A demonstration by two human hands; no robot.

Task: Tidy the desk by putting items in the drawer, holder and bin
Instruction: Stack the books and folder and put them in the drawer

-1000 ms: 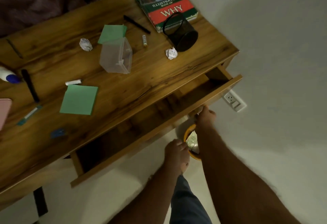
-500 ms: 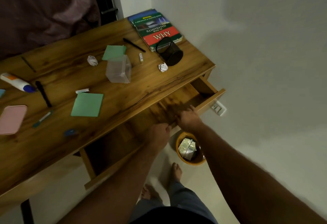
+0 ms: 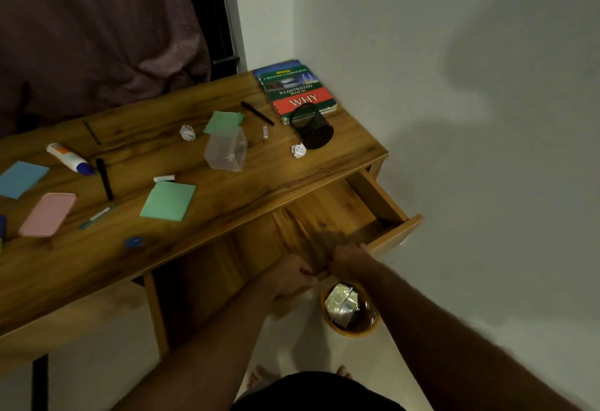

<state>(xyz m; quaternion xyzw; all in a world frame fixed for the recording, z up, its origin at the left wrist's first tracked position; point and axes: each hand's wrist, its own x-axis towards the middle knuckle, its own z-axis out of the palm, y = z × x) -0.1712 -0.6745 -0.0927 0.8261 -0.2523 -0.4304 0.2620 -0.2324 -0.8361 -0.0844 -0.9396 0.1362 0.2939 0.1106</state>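
Two hands on the front edge of the open drawer (image 3: pixel 328 216): the left hand (image 3: pixel 289 276) is curled over the front board, and the right hand (image 3: pixel 349 259) sits just beside it on the same edge, though it's blurry so I can't tell how tight that one grips. The drawer looks bare inside. The orange bin (image 3: pixel 352 311) sits on the floor right below the hands with crumpled wrappers in it. Up on the desk (image 3: pixel 227 203) the black mesh holder (image 3: pixel 311 130) lies tipped on its side near the books (image 3: pixel 295 91), next to a paper ball (image 3: pixel 298 150). Green notes, pens and a glue bottle (image 3: pixel 68 159) are scattered around.
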